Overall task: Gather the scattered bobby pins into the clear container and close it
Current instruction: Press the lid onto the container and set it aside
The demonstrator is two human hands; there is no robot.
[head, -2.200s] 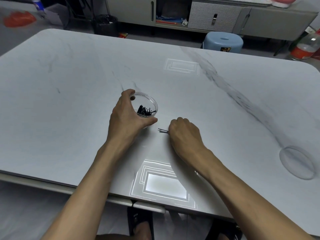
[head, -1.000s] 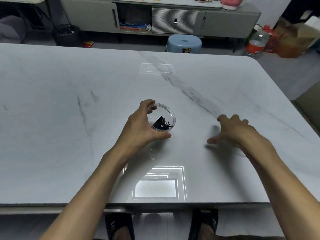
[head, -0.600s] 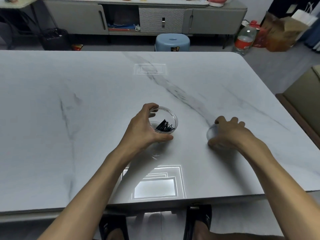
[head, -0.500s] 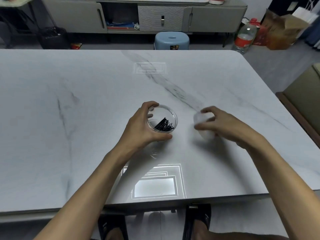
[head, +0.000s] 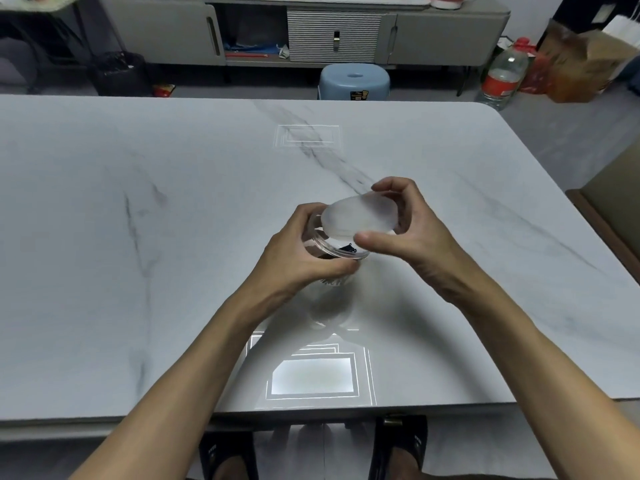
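Over table (head: 138, 237), L grip (head: 298, 252) curls round container (head: 330, 250); R grip (head: 412, 233) pinches lid (head: 360, 216), tilted over rim.

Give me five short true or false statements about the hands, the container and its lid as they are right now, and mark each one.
1. The left hand grips the clear container. True.
2. The lid lies flat on the table. False: the right hand holds it tilted over the container.
3. Bobby pins show inside the container. True.
4. The container is fully closed. False: the lid is not seated, and the near rim is uncovered.
5. A red stool stands beyond the table's far edge. False: the stool there is blue.
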